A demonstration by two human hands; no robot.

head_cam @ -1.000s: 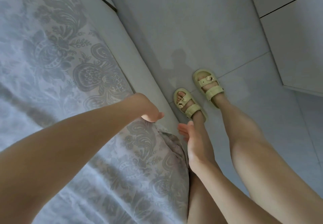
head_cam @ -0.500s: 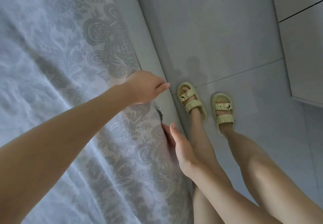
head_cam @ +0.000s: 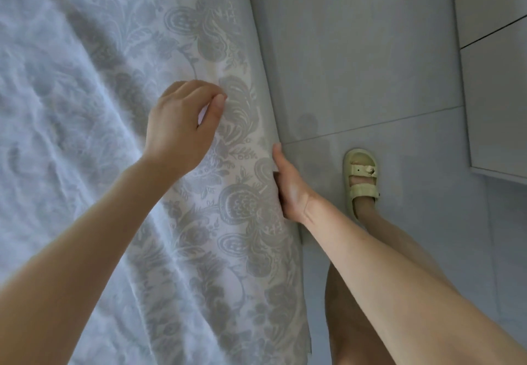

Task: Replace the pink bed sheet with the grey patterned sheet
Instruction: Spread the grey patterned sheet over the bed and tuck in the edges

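Note:
The grey patterned sheet (head_cam: 228,207) covers the bed, its floral border running along the right edge. My left hand (head_cam: 182,125) is over the border, fingers loosely curled, thumb near the forefinger, holding nothing that I can make out. My right hand (head_cam: 288,185) lies flat against the bed's side. Its thumb is straight along the sheet's edge, and its fingers reach out of sight into a dark gap behind the hanging sheet. No pink sheet is in view.
A pale tiled floor (head_cam: 370,65) runs along the bed's right side. My leg and a yellow sandal (head_cam: 360,179) stand close to the bed. A white cabinet (head_cam: 496,79) stands at the far right.
The view has moved along the bed's edge. My left hand slid further over the border. My right hand went from just off the edge to flat against it, fingers behind the sheet.

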